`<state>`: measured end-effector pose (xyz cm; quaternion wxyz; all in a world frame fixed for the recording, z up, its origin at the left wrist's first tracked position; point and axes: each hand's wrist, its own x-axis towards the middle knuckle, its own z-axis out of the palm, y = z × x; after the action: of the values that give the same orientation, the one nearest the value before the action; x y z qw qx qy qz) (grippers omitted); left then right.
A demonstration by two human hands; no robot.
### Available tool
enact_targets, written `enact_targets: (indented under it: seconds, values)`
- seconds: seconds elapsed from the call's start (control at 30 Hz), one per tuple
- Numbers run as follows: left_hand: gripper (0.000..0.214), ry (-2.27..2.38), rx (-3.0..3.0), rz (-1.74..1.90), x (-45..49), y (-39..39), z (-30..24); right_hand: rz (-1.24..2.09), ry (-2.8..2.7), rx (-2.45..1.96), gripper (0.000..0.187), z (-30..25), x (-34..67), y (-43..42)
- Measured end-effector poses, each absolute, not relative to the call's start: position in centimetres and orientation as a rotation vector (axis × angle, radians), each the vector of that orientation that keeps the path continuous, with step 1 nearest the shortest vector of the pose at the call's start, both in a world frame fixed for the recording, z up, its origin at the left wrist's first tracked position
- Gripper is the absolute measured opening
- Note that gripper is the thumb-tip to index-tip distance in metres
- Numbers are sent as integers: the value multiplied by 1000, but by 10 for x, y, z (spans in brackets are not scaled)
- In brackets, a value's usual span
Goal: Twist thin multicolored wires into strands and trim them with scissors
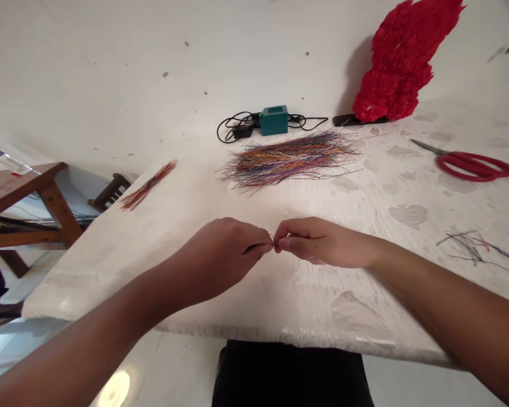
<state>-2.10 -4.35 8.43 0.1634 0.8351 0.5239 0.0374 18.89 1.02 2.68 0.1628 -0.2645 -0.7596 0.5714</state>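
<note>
Across the pale table (258, 314) lay 2 bundles of coloured, wire-like strands: a large bundle (288, 158) beyond the hands and a small bundle (150, 185) off to the left. I saw the left hand (224, 249) and right hand (320, 243) nearly meeting, fingertips pinched around a thin strand (274, 243) between them. Bending or twisting it seemed the step in hand; the next move, I judged, called for a steady left pinch and a small right-hand turn.

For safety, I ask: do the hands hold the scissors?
No, the red-handled scissors lie on the table, apart from the left hand and right hand.
</note>
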Motion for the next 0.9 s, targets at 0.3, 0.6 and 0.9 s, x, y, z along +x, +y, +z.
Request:
enact_targets:
  seconds: [0.3, 0.6, 0.9]
  values:
    - [40, 1373, 1937, 89, -27, -26, 87, 1576, -2229, -710, 21, 26, 189, 9]
    - [24, 1478, 2196, 93, -20, -25, 85, 1473, -2292, -752, 21, 17, 188, 12]
    - [14, 1328, 3025, -409, 3, -23, 91, 1370, -2235, -829, 20, 6, 184, 17]
